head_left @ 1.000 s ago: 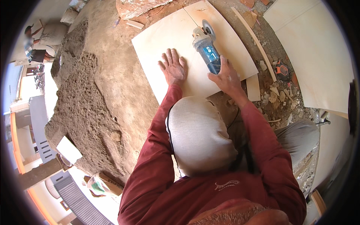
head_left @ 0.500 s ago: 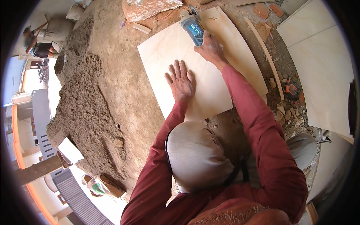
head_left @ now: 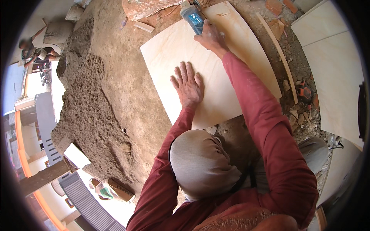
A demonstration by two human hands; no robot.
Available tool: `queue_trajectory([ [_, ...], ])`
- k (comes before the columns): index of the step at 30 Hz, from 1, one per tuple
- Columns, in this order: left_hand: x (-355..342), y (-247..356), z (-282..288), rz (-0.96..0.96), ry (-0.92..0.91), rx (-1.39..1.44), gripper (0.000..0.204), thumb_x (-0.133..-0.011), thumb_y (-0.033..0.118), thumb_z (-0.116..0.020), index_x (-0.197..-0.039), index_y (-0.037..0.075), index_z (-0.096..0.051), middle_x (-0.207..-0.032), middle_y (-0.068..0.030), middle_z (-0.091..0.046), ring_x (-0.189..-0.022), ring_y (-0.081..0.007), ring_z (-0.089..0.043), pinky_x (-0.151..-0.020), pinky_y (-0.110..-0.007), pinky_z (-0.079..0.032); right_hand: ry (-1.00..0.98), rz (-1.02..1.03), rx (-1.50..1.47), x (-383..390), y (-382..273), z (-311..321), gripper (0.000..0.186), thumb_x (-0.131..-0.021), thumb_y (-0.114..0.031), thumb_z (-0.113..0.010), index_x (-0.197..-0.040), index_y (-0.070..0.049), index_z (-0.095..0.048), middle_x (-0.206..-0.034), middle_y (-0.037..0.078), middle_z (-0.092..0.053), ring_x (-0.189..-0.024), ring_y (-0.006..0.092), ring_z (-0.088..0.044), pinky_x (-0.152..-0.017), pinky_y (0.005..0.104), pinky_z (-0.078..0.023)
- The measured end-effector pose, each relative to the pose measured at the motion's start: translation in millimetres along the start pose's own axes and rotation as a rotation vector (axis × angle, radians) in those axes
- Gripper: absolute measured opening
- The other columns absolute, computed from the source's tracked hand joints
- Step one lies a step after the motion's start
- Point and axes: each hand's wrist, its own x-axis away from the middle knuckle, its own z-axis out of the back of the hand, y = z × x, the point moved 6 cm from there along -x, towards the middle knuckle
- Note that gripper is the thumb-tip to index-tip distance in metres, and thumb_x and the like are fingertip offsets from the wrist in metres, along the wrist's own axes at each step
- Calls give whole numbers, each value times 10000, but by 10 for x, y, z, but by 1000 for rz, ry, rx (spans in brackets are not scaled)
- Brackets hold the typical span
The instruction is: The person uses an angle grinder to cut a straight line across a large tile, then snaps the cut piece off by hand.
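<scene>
A large cream tile (head_left: pixel 231 57) lies flat on the dirt floor. My left hand (head_left: pixel 188 85) presses flat on its middle with the fingers spread. At the tile's far edge my right hand (head_left: pixel 210 37) grips a blue and grey angle grinder (head_left: pixel 192 15); its disc end is cut off by the top of the picture. Both arms are in dark red sleeves, and a grey head covering (head_left: pixel 202 163) fills the lower middle.
A heap of brown sand and mortar (head_left: pixel 90 115) rises to the left. A thin strip of cut tile (head_left: pixel 280 57) and rubble lie right of the tile, with more cream tiles (head_left: pixel 335 77) beyond. Another person (head_left: pixel 32 50) sits far left beside a sack.
My right hand has pushed the grinder along the tile, away from me to its far edge. The left hand has stayed flat on the tile.
</scene>
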Motion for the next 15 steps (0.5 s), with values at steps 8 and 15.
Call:
queue_trajectory([
  [8,-17,10,-14,-6,3,27,663,-1124,437,-283,-1688,91,-250,-1768,-141,-202,-1640,-376,-121,-1310,-592,-30,9,17,74,-85,57,-30,788,-840,-409,-715,-1458,-12,-429,-1364,260,-612,-1276,413,-614,-1087,553,-455],
  [15,-3,-23,-14,-6,5,-3,663,-1125,431,-284,-1691,89,-240,-1770,-143,-196,-1641,-373,-116,-1309,-593,-39,-41,-19,35,-70,1,-25,760,-842,-352,-733,-1452,-4,-443,-1426,245,-579,-1344,402,-567,-1116,570,-441],
])
